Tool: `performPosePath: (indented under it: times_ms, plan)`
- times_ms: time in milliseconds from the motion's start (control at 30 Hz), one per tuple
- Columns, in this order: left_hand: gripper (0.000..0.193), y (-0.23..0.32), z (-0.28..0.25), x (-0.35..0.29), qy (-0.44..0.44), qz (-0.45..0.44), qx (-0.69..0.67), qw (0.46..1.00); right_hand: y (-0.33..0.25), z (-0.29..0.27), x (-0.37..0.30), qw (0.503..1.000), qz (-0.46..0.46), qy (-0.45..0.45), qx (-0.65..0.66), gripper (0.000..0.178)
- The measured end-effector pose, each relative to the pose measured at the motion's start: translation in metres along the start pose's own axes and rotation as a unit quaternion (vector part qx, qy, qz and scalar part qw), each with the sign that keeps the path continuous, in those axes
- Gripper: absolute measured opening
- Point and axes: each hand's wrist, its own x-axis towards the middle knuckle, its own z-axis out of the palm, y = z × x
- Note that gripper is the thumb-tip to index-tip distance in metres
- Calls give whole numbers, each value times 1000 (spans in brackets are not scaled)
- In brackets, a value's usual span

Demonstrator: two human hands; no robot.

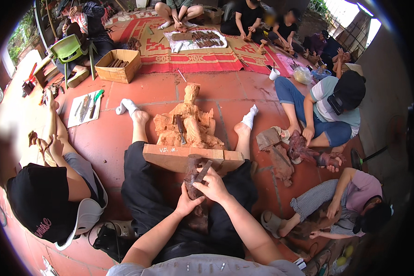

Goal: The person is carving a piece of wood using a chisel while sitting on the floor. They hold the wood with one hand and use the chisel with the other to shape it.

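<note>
Upright between my thighs stands a dark reddish-brown wood carving (198, 223), partly covered by my hands. My left hand (187, 203) is closed around its middle. In my right hand (212, 186) is a flat, dark brown strip-shaped tool (204, 170), pinched and slanting against the carving; its exact kind is not clear. Just beyond, a thick wooden block (193, 159) lies across my legs' front. Behind that block sits a large pale-orange carved wood figure (193, 124), with a chisel (180, 129) resting on it.
Tools lie on a white board (85, 109) at the left, near a cardboard box (118, 66) of dark sticks. Several people sit around me on the tiled floor (244, 99). Dark wood pieces (280, 161) lie right. A red mat (184, 62) spreads ahead.
</note>
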Motion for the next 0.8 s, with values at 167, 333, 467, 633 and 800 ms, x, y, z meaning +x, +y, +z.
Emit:
performPosePath:
  times_ms: [167, 333, 467, 633, 800]
  plan:
    - [108, 0, 1, 1, -5, -4, -14, 1000, 29, -11, 25, 973, 132, -23, 186, 20]
    - [109, 9, -2, -1, -7, -32, 2, 999, 6, -10, 2, 999, -17, -41, 27, 22]
    - [111, -16, 0, 2, 4, 19, -5, 1000, 13, -11, 17, 990, 63, -34, 118, 21]
    - [112, 3, 1, 2, -8, -44, -22, 999, 36, -13, 14, 961, 141, 21, 235, 15]
    - [113, 4, 1, -2, -10, -40, -39, 998, 23, -21, 0, 959, 117, 60, 251, 9]
